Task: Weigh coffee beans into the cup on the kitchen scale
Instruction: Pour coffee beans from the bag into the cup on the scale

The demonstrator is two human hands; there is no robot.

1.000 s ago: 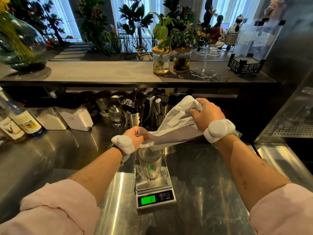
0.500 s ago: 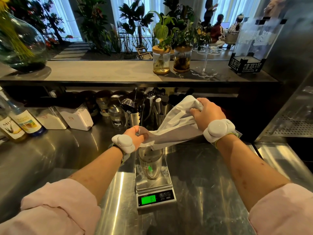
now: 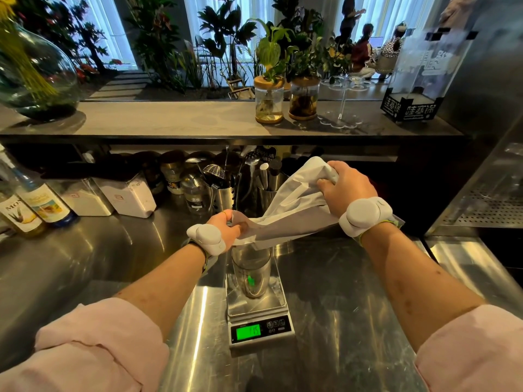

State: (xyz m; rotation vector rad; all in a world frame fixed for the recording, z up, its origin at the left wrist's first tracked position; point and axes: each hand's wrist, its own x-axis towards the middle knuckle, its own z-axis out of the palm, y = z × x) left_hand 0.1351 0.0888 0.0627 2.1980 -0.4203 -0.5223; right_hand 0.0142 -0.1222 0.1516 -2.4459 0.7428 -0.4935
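A steel cup (image 3: 251,274) stands on the platform of a small kitchen scale (image 3: 259,309) whose green display is lit. Over the cup a white coffee bag (image 3: 294,205) is tilted, mouth down at the cup's rim. My left hand (image 3: 227,226) pinches the bag's mouth just above the cup. My right hand (image 3: 346,188) grips the raised bottom end of the bag, up and to the right. The beans themselves are hidden inside the bag and cup.
Behind the scale stand steel utensil holders (image 3: 223,198), jars and white canisters (image 3: 127,193). Syrup bottles (image 3: 31,207) stand at the left. A raised ledge (image 3: 198,120) carries plant jars and a glass vase. A perforated drip tray (image 3: 486,210) lies to the right.
Both hands and the bag stay almost in place. The reading on the scale's green display has changed.
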